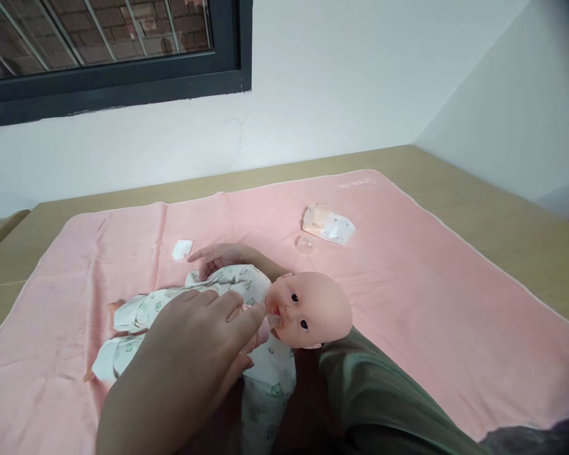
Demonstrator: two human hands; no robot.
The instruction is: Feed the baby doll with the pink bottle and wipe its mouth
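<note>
A bald baby doll (320,309) in a white patterned outfit lies on its back, head to the right. From the lower left, my left hand (194,347) closes around a small pink baby bottle (262,335), most of it hidden by my fingers. Its clear nipple (275,321) touches the doll's mouth. My right arm passes beneath the doll's head and neck. Beyond the doll's body, my right hand (218,256) shows with fingers loosely stretched out and apart, beside the outfit.
A pink blanket (431,303) covers much of the wooden surface (483,189). On it lie a white printed packet (329,225), a clear dome-shaped cap (305,244) and a small white card (183,249). A white wall with a dark-framed window stands behind.
</note>
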